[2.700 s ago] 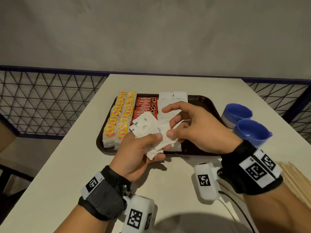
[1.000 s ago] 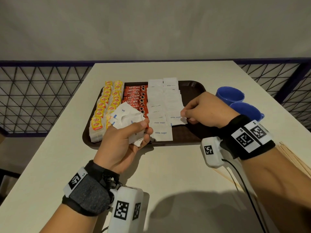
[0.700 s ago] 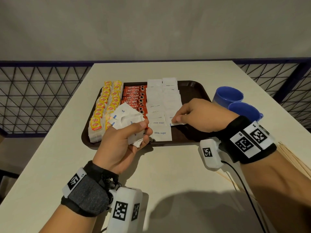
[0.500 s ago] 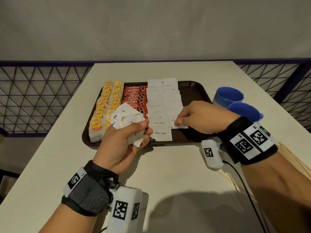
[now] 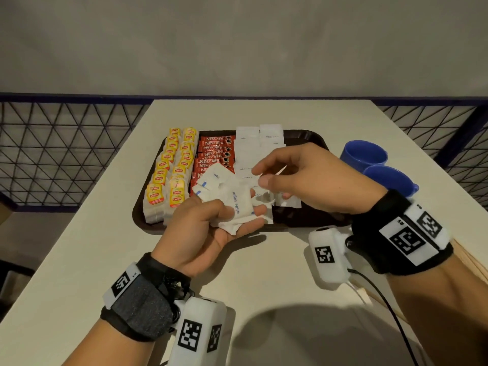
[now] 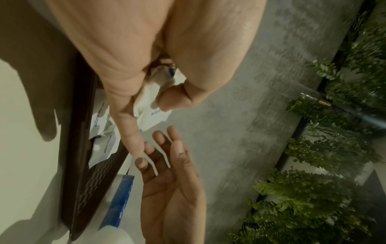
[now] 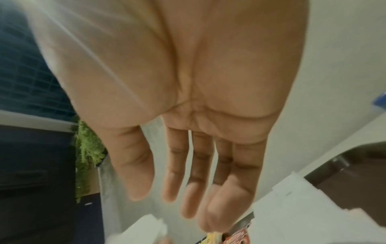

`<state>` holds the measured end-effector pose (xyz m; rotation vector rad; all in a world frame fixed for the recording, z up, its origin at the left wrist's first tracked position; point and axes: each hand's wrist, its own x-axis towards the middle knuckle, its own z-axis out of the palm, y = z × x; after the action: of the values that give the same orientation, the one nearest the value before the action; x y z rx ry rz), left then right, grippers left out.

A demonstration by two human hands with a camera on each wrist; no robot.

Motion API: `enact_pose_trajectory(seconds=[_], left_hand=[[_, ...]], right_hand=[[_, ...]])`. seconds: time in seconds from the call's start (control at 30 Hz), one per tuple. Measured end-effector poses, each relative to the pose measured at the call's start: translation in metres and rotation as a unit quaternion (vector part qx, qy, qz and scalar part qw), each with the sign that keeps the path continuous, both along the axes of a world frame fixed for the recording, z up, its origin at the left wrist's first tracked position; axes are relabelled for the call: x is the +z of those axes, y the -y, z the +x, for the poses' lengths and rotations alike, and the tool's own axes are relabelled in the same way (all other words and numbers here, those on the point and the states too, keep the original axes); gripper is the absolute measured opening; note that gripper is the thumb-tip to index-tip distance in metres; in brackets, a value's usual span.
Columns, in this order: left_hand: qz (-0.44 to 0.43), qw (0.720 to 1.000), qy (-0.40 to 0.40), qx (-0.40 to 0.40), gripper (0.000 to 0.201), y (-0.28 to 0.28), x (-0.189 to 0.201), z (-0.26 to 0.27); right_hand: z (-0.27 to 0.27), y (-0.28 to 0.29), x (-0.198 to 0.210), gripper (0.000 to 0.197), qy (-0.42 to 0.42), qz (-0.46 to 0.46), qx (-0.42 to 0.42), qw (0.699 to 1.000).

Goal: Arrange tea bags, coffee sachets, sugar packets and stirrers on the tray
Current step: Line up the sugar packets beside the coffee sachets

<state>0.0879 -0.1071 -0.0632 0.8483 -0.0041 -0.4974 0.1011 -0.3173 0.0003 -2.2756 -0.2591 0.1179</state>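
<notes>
On the dark brown tray (image 5: 303, 216) lie two columns of yellow tea bags (image 5: 174, 165), a column of red coffee sachets (image 5: 215, 151) and two columns of white sugar packets (image 5: 260, 138). My left hand (image 5: 237, 217) grips a loose bunch of sugar packets (image 5: 232, 196) over the tray's near edge. My right hand (image 5: 260, 175) hovers just right of the bunch, fingers straight and empty, thumb and forefinger close to the top packet. In the left wrist view my thumb clamps the bunch (image 6: 150, 105). The right wrist view shows the bare palm and straight fingers (image 7: 188, 181).
Two blue cups (image 5: 363, 154) (image 5: 390, 180) stand right of the tray. Wooden stirrers (image 5: 470, 262) lie on the table's right edge, behind my right wrist. A wire mesh railing flanks the table on both sides, with a grey wall behind.
My right hand left the sugar packet it was setting on the tray, rose and moved left to the bunch, empty. My left hand lifted and tilted the bunch toward it.
</notes>
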Motion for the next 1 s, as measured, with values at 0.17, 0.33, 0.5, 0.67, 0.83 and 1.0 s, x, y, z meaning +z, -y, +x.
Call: enact_pose_trajectory(seconds=[0.17, 0.33, 0.5, 0.67, 0.83, 1.0], left_hand=[[0.071, 0.995, 0.067, -0.032, 0.041, 0.001, 0.001, -0.005], [0.127, 0.988, 0.077, 0.028, 0.038, 0.001, 0.003, -0.004], [0.094, 0.994, 0.009, 0.063, 0.024, 0.001, 0.008, -0.004], [0.089, 0.992, 0.005, 0.089, 0.033, 0.0, 0.006, -0.002], [0.096, 0.99, 0.0, 0.102, 0.029, -0.001, 0.007, 0.0], [0.093, 0.991, -0.003, 0.093, 0.029, 0.001, 0.007, -0.001]], right_hand=[[-0.006, -0.013, -0.004, 0.031, 0.003, 0.043, 0.018, 0.999], [-0.007, -0.012, -0.003, 0.032, -0.02, 0.064, 0.027, 0.997], [-0.01, -0.011, -0.001, 0.011, -0.029, 0.03, 0.049, 0.998], [-0.01, -0.007, 0.007, 0.019, -0.044, 0.018, 0.02, 0.999], [-0.004, 0.019, 0.011, 0.022, -0.014, 0.032, -0.09, 0.995], [0.006, 0.032, -0.004, 0.021, -0.046, 0.016, -0.145, 0.988]])
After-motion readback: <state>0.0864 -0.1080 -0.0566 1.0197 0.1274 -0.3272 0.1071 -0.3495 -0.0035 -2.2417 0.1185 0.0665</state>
